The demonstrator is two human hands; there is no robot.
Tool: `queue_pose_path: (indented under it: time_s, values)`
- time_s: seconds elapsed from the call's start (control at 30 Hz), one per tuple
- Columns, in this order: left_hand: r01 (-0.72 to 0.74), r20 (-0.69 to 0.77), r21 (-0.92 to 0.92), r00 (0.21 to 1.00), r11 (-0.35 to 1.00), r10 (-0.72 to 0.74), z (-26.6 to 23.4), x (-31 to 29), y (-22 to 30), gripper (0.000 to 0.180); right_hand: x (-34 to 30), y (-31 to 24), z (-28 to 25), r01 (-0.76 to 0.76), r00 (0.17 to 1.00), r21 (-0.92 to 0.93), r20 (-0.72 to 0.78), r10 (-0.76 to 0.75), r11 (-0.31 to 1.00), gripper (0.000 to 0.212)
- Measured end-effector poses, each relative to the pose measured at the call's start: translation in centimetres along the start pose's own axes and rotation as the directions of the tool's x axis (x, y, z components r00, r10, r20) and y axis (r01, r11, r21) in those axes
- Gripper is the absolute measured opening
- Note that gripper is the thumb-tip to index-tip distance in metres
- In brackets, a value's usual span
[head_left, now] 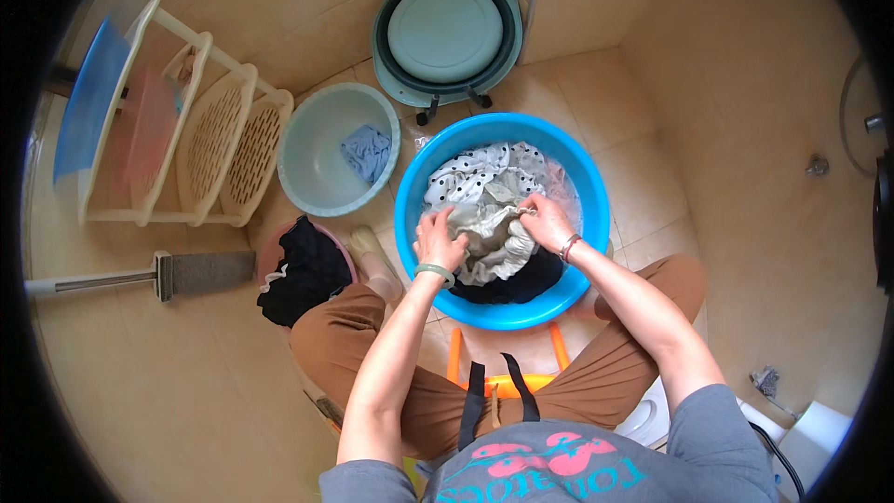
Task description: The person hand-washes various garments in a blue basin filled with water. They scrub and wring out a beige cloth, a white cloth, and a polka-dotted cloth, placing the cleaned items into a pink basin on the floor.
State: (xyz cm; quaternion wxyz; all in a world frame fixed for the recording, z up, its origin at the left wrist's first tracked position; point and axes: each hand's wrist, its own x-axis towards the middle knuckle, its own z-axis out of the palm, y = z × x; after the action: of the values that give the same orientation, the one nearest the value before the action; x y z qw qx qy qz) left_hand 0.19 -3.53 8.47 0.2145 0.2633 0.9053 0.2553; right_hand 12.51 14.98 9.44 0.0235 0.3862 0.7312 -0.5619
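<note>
Between my knees a bright blue basin holds wet laundry. My left hand, with a pale bangle at the wrist, has its fingers curled round one side of a cream garment with a gathered edge. My right hand pinches the other side of that edge, so the garment's opening shows between my hands. Behind it lies a white cloth with black dots. A black garment rests in the near part of the basin.
Left of the blue basin stands a pale green basin with a light blue cloth inside. Nearer me, black clothing overhangs a pink basin. A cream shelf rack and a folded basin stand behind.
</note>
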Motion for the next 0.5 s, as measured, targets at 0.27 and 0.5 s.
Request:
queue_pose_path:
  time_s: [0.27,0.5]
  values:
    - [-0.331,0.041,-0.071,0.941,0.941,0.335,-6.1,0.3,7.7,0.043,-6.9,-12.6,-7.3,0.168,0.983,0.499,-0.021,-0.181,0.85,0.014]
    - [-0.43,0.034,-0.474,0.863,0.768,0.505,-6.4,0.9,9.6,0.036,-4.3,-12.3,-8.9,0.014,0.996,0.791,0.041,-0.076,0.611,0.022]
